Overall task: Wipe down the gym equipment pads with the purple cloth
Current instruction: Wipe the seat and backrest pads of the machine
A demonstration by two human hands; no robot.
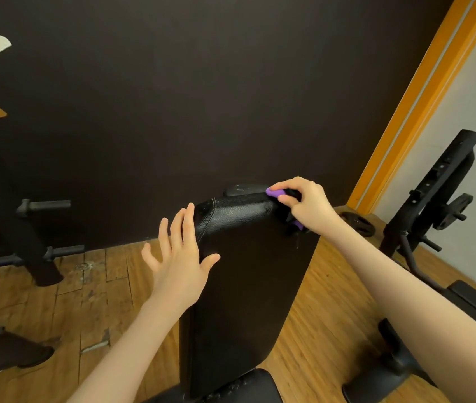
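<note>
A black leather back pad (248, 274) of a weight bench stands tilted up in the middle of the view. My right hand (303, 203) grips the purple cloth (276, 194) at the pad's top right corner; most of the cloth is hidden in the fist, with a small purple end showing below the hand. My left hand (180, 253) is spread with straight fingers against the pad's upper left edge, thumb lying on the pad face. The black seat pad (239, 386) shows at the bottom edge.
A dark wall stands close behind the bench. A black rack (24, 228) with horizontal pegs is at the left. A second black machine (437, 193) with weight plates stands at the right by an orange-trimmed wall. The floor (91, 303) is worn wood.
</note>
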